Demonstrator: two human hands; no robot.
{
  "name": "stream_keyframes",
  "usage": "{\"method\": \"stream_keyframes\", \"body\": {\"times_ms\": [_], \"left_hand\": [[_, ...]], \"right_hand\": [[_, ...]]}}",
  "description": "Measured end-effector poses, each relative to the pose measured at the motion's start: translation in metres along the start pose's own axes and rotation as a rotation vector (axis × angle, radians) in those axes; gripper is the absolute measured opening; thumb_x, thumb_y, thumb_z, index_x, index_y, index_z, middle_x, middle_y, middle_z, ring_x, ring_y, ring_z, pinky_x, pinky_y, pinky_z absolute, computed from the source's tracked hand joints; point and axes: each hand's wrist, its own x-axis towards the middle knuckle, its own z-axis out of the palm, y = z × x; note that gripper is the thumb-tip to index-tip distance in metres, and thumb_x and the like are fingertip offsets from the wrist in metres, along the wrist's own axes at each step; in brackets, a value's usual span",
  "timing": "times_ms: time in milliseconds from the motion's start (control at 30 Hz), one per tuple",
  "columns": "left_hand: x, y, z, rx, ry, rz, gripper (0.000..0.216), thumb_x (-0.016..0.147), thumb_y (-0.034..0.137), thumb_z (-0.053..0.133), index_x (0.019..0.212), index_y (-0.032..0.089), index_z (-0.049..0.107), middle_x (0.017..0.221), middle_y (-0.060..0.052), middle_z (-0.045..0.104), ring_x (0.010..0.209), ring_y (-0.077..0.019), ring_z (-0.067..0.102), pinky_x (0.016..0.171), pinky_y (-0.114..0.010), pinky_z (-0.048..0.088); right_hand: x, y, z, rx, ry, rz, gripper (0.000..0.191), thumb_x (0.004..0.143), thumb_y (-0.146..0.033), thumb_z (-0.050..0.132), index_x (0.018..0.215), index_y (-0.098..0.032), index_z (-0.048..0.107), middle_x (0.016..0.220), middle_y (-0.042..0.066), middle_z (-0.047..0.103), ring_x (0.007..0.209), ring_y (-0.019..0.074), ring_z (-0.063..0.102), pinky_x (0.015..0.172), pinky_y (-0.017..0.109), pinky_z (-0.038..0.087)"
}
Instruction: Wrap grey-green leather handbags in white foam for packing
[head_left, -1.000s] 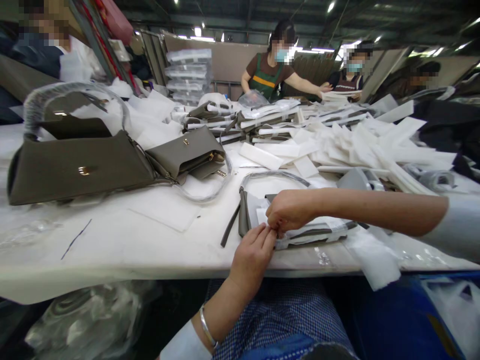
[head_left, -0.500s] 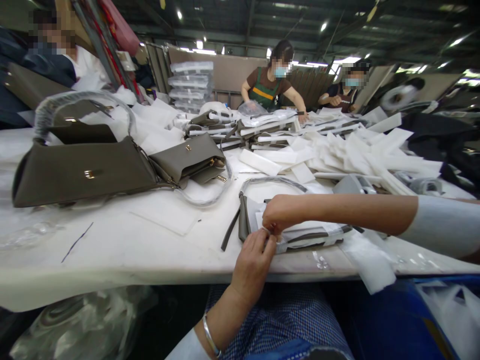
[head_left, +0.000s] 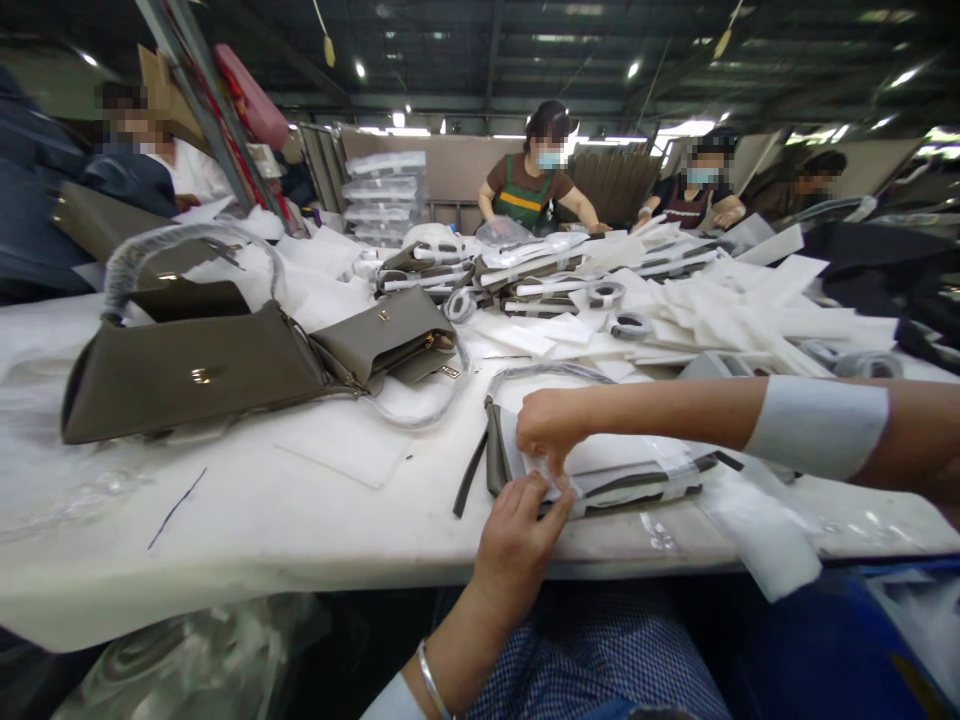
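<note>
A flattened olive-grey handbag (head_left: 496,452) lies in front of me near the table edge, with white sheets over it and clear tape on its near side. Its handle (head_left: 555,369) is wrapped in clear film and arches behind. My left hand (head_left: 517,535) grips the bag's near left edge, thumb apart from the fingers. Just above it, my right hand (head_left: 553,425) is closed with its fingers pointing down at the white sheet. Between the hands shows a translucent piece (head_left: 551,474), too small to name surely. The right fingertips are partly hidden.
An upright olive handbag (head_left: 187,375) and a smaller open pouch (head_left: 390,335) stand at left. White foam sheets (head_left: 750,300) and wrapped bags (head_left: 525,270) are heaped behind. A loose white sheet (head_left: 772,535) overhangs the table edge (head_left: 300,575). Co-workers (head_left: 536,180) are across the table.
The view has shifted a little, so the bags at left appear further right and lower. My left thumb has spread away from its fingers; both hands stay at the same bag corner.
</note>
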Motion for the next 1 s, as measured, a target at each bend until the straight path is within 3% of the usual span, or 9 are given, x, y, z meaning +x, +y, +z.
{"method": "stream_keyframes", "body": {"times_ms": [267,400,467,567,700,833,1000], "left_hand": [[-0.002,0.001,0.004,0.007,0.022,-0.024,0.031,0.093,0.018,0.06,0.123,0.024,0.063,0.112,-0.008,0.061,0.104,-0.0204,0.059,0.096,-0.036,0.054],[-0.004,0.0,0.007,0.047,0.012,-0.032,0.033,0.091,0.018,0.063,0.123,0.026,0.063,0.112,-0.007,0.061,0.105,-0.0199,0.06,0.096,-0.035,0.053],[-0.005,0.0,0.007,0.052,0.01,-0.034,0.036,0.089,0.018,0.065,0.124,0.027,0.063,0.114,-0.007,0.061,0.106,-0.0197,0.061,0.097,-0.035,0.054],[-0.005,0.0,0.006,0.056,-0.004,-0.041,0.04,0.087,0.016,0.068,0.125,0.028,0.063,0.116,-0.007,0.062,0.108,-0.0204,0.062,0.097,-0.036,0.055],[-0.007,0.0,0.007,0.078,0.029,-0.014,0.04,0.087,0.014,0.067,0.124,0.027,0.065,0.117,-0.009,0.065,0.109,-0.023,0.064,0.095,-0.038,0.057],[-0.009,-0.002,0.011,0.101,0.046,0.026,0.04,0.089,0.014,0.064,0.128,0.025,0.063,0.13,-0.01,0.065,0.117,-0.0248,0.063,0.097,-0.041,0.057],[-0.009,-0.004,0.01,0.118,0.023,0.075,0.037,0.095,0.015,0.055,0.13,0.022,0.061,0.123,-0.005,0.071,0.114,-0.0241,0.065,0.095,-0.042,0.057]], "right_hand": [[0.003,0.039,0.02,0.221,0.147,0.036,0.049,0.058,-0.062,0.083,0.07,-0.019,0.064,0.062,-0.003,0.059,0.052,0.0108,0.04,0.054,0.026,0.022],[0.005,0.062,0.028,0.436,0.231,0.16,0.039,0.064,-0.051,0.083,0.076,-0.017,0.066,0.071,0.0,0.065,0.061,0.0135,0.051,0.057,0.025,0.032],[0.001,0.067,0.029,0.494,0.291,0.234,0.037,0.07,-0.045,0.079,0.09,-0.015,0.069,0.086,0.005,0.071,0.073,0.0175,0.06,0.065,0.026,0.04],[-0.015,0.056,0.034,0.516,0.403,0.291,0.054,0.083,-0.046,0.066,0.126,-0.013,0.061,0.122,0.013,0.067,0.106,0.0238,0.063,0.087,0.031,0.046],[-0.038,0.019,0.052,0.595,0.404,0.267,0.092,0.077,-0.061,0.068,0.152,-0.018,0.037,0.153,0.015,0.042,0.139,0.0322,0.04,0.115,0.044,0.029],[-0.038,0.004,0.07,0.608,0.359,0.34,0.105,0.069,-0.065,0.072,0.155,-0.021,0.03,0.156,0.016,0.037,0.144,0.038,0.031,0.118,0.054,0.017],[-0.025,0.015,0.073,0.609,0.37,0.349,0.11,0.062,-0.061,0.078,0.154,-0.023,0.033,0.149,0.018,0.046,0.135,0.0416,0.041,0.112,0.057,0.025]]}}
